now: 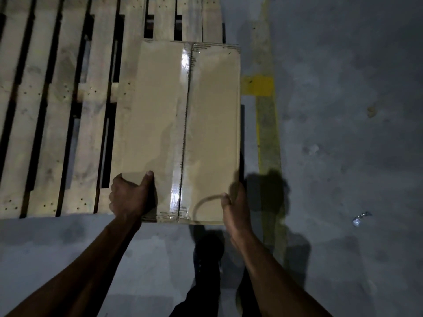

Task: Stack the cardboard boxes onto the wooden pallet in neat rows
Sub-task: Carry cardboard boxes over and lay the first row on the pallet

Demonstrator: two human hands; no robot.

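Note:
A long brown cardboard box [206,124], sealed along its middle seam with clear tape, lies over the right end of the wooden pallet [45,110]. My left hand [130,195] grips its near left corner, thumb on top and fingers curled down the side. My right hand [235,202] holds the near right corner, thumb resting on the top face, fingers hidden down the right side. The box's near edge reaches slightly past the pallet's front edge. No other boxes show on the pallet.
Grey concrete floor [343,133] surrounds the pallet. A worn yellow painted line [265,124] runs along the pallet's right side. A small shiny scrap [360,219] lies on the floor at right. My dark shoe and trouser leg [208,259] stand just below the box.

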